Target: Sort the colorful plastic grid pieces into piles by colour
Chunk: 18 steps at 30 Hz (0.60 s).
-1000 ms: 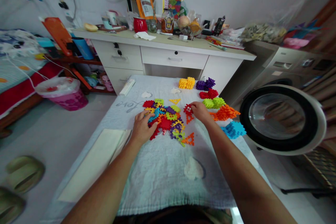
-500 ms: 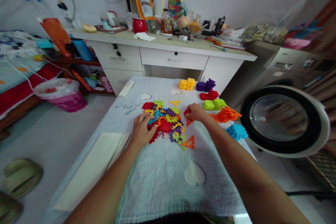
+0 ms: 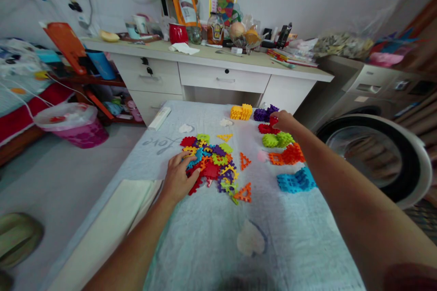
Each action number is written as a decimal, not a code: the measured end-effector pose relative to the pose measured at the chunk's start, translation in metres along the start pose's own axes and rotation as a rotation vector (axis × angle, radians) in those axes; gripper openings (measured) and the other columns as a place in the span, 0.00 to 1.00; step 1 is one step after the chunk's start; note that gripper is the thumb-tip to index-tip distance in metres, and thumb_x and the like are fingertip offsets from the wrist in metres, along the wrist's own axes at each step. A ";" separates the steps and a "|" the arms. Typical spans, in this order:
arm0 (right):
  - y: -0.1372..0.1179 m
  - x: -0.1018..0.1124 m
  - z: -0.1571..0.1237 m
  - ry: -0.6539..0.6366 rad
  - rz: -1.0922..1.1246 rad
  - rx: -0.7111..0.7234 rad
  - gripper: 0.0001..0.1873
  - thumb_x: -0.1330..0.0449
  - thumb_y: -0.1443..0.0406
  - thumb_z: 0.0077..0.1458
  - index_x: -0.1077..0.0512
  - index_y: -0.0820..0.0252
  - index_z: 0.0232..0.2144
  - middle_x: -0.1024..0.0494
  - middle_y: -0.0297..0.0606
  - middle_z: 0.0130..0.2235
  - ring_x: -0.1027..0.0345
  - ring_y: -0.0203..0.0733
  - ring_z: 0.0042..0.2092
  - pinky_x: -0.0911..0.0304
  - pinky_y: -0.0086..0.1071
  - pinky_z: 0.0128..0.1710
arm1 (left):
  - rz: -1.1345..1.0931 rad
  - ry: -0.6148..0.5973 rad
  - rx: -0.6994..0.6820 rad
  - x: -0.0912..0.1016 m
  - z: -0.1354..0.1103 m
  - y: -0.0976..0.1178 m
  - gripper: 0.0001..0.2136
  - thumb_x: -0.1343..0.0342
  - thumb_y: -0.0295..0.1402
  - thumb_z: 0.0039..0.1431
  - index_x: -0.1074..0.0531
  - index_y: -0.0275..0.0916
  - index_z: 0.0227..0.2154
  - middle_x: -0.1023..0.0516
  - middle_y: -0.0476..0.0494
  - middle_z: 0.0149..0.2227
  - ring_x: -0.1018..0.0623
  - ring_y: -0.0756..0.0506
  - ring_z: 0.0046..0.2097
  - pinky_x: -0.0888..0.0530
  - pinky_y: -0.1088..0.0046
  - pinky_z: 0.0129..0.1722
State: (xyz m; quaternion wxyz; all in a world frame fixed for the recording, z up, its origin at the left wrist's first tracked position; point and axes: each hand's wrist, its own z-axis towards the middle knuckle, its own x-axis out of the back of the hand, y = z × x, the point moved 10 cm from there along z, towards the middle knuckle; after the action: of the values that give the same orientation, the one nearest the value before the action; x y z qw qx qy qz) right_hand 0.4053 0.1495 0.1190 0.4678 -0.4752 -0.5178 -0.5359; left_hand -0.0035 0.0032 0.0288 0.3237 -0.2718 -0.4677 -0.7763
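A mixed heap of plastic interlocking pieces [image 3: 211, 170] in several colours lies on the cloth-covered table. My left hand [image 3: 178, 176] rests at the heap's left edge, fingers spread and touching blue and red pieces. At the far right, my right hand [image 3: 285, 122] pinches a red interlocking piece [image 3: 273, 120] over the red pile [image 3: 266, 129]; its fingertips are partly hidden. Beside it stand a purple pile [image 3: 261, 114] and a lime green pile [image 3: 277, 139]. Nearer are an orange pile [image 3: 290, 154] and a blue pile [image 3: 296, 181].
A yellow pile [image 3: 241, 112] stands at the back. Loose triangles, one yellow [image 3: 225, 137] and two orange [image 3: 244, 161], lie around the heap. A folded pale cloth [image 3: 112, 218] covers the left edge. Behind is a white desk [image 3: 225, 77]; a washing machine door [image 3: 372, 159] hangs open at right.
My right hand has moved away and to the right, from beside the heap to the red pile, carrying a red piece. My left hand stays on the heap. The view has shifted slightly.
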 end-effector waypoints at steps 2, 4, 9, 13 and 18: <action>0.024 -0.007 0.009 -0.033 -0.055 -0.067 0.27 0.36 0.69 0.49 0.25 0.60 0.54 0.24 0.51 0.49 0.28 0.50 0.45 0.36 0.35 0.42 | -0.001 0.006 0.000 0.000 0.000 0.000 0.15 0.43 0.41 0.57 0.24 0.41 0.45 0.28 0.38 0.54 0.30 0.36 0.58 0.34 0.52 0.61; 0.037 -0.015 0.014 -0.062 -0.112 -0.091 0.26 0.36 0.68 0.50 0.25 0.59 0.54 0.23 0.50 0.49 0.28 0.50 0.46 0.37 0.34 0.41 | -0.004 0.014 0.000 0.001 -0.001 0.000 0.15 0.43 0.40 0.57 0.24 0.42 0.45 0.28 0.38 0.54 0.30 0.37 0.58 0.33 0.52 0.61; 0.038 -0.032 0.026 -0.125 -0.166 -0.037 0.23 0.39 0.65 0.54 0.25 0.58 0.53 0.22 0.49 0.48 0.29 0.49 0.48 0.37 0.32 0.40 | -0.007 0.017 -0.004 0.002 -0.001 0.001 0.15 0.43 0.41 0.57 0.24 0.42 0.45 0.28 0.39 0.54 0.30 0.36 0.58 0.33 0.51 0.60; 0.041 -0.038 0.034 -0.134 -0.167 -0.046 0.24 0.38 0.66 0.53 0.25 0.57 0.54 0.23 0.51 0.50 0.28 0.51 0.47 0.36 0.35 0.41 | 0.001 0.017 0.002 0.002 -0.001 0.001 0.15 0.44 0.40 0.57 0.24 0.42 0.45 0.28 0.38 0.54 0.30 0.36 0.58 0.33 0.50 0.60; 0.051 -0.046 0.040 -0.134 -0.084 -0.092 0.24 0.36 0.65 0.53 0.25 0.55 0.54 0.23 0.50 0.49 0.29 0.57 0.49 0.34 0.42 0.43 | 0.001 0.007 0.003 0.002 -0.001 0.000 0.15 0.44 0.40 0.57 0.24 0.42 0.45 0.28 0.38 0.54 0.30 0.37 0.58 0.34 0.51 0.61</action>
State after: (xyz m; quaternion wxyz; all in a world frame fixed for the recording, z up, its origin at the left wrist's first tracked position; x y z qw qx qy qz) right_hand 0.4618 0.1887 0.0796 0.3870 -0.5091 -0.5419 -0.5454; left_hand -0.0049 0.0015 0.0292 0.3261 -0.2688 -0.4673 -0.7765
